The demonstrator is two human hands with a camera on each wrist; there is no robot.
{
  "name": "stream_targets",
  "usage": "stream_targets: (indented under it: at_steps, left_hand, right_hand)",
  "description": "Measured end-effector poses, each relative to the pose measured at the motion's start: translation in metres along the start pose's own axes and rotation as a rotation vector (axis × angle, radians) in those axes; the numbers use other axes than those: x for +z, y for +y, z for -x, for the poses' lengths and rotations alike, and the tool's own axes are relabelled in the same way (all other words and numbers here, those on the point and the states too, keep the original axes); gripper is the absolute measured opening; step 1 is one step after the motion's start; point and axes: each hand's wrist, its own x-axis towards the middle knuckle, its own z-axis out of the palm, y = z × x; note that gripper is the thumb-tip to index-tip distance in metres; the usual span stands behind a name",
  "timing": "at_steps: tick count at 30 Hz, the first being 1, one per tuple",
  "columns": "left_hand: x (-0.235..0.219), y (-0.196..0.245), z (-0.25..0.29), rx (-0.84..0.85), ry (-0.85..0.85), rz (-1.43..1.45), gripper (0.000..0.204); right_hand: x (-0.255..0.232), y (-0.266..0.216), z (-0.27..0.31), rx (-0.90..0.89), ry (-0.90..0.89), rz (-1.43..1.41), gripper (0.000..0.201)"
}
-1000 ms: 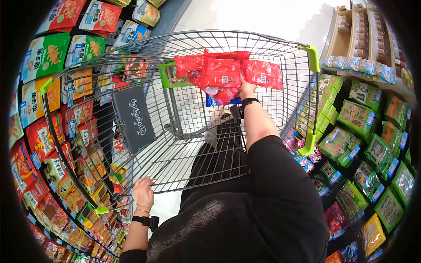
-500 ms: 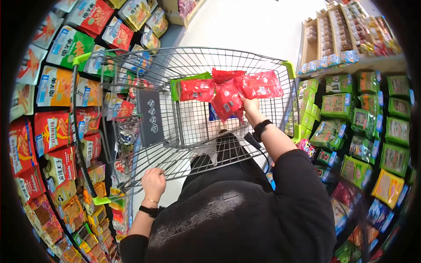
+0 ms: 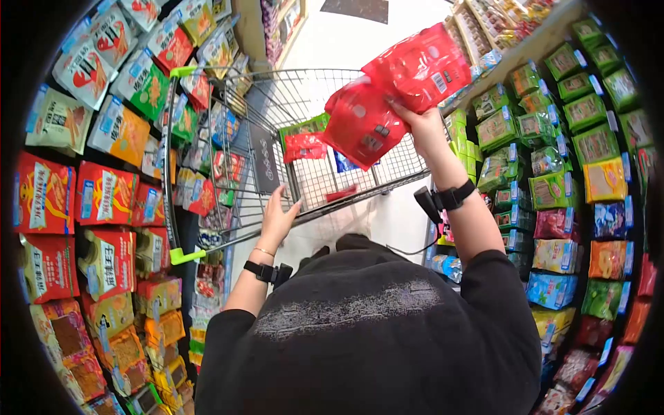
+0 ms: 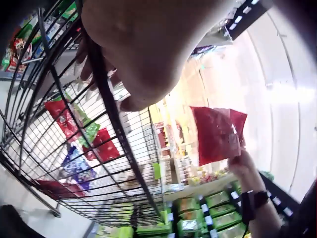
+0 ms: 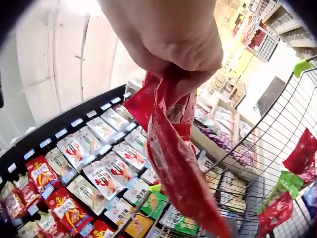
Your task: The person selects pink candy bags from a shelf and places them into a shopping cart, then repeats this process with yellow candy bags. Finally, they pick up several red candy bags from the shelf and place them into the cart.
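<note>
My right hand (image 3: 425, 131) pinches red snack packets (image 3: 418, 66) by their edges, held up above the far right part of the cart (image 3: 387, 183). In the right wrist view the fingers curl round the crumpled top of a red packet (image 5: 176, 148). My left hand (image 3: 278, 220) rests on the cart's near rim, thumb and fingers apart; in the left wrist view the hand (image 4: 143, 44) lies over the dark rim bar. Inside the cart are a green packet (image 3: 294, 130), a smaller red packet (image 3: 304, 146) and a blue packet (image 3: 344, 162).
Shelves of hanging snack bags (image 3: 107, 194) line the left side. Green packets (image 3: 581, 145) fill the racks on the right, with wooden bins (image 3: 477, 24) at the far right end. Pale floor (image 3: 311, 41) runs beyond the cart.
My right hand has lifted red packets up out of the cart, leaving others lower inside. The left hand has shifted forward and right along the rim; the cart now appears turned.
</note>
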Motion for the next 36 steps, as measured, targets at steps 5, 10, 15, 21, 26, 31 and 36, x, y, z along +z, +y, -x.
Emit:
stream_targets:
  at_steps: [5,10,15,21,26,31,36]
  left_hand:
    - [-0.058,0.096,-0.021,0.315,-0.098,0.840,0.108]
    - [-0.083,0.206,-0.004,0.625,-0.549,0.412,0.104]
    - [0.003,0.224,0.020,0.418,-1.201,0.837,0.085]
    - [0.080,0.250,0.077,0.284,-1.546,0.717,0.052]
    - [0.147,0.249,0.151,-0.133,-1.750,0.891,0.050]
    - [0.164,0.277,0.227,-0.286,-1.981,0.779,0.048]
    - [0.207,0.277,0.287,-0.480,-2.120,0.811,0.045]
  right_hand:
    - [0.010,-0.039,0.065,0.032,-0.092,0.072,0.041]
    - [-0.002,-0.079,0.149,0.004,-0.090,0.298,0.042]
    - [-0.038,-0.121,0.233,0.019,0.040,0.573,0.039]
    - [-0.075,-0.140,0.349,-0.128,0.281,1.019,0.035]
    - [-0.093,-0.142,0.451,-0.051,0.535,1.040,0.035]
    - [-0.119,-0.148,0.540,0.103,0.786,1.062,0.025]
    - [-0.139,-0.157,0.611,0.056,1.011,0.610,0.036]
